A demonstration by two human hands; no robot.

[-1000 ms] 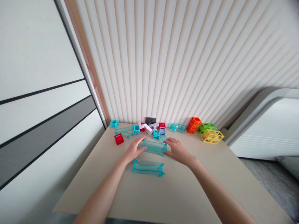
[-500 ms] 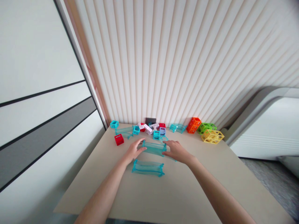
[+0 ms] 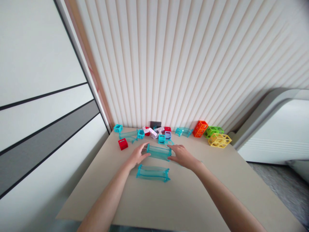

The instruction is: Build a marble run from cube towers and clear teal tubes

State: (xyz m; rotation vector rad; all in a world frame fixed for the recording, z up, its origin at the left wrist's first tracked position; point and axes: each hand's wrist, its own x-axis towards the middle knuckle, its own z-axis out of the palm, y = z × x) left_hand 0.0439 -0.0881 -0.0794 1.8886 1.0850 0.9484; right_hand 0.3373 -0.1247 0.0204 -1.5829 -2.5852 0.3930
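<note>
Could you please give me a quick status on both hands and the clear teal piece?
Left hand and right hand grip opposite ends of the long teal piece. Second teal piece lies just nearer. Small blocks behind.

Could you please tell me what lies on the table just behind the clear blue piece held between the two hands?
Behind the clear blue piece lie a small blue cube, a lilac cube and white links. The right hand covers whatever sits beneath it.

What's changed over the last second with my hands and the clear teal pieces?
Very little. Both hands, left hand and right hand, stay at the ends of the far teal piece, which has edged slightly toward the wall. The near teal piece and the colored blocks haven't moved.
</note>
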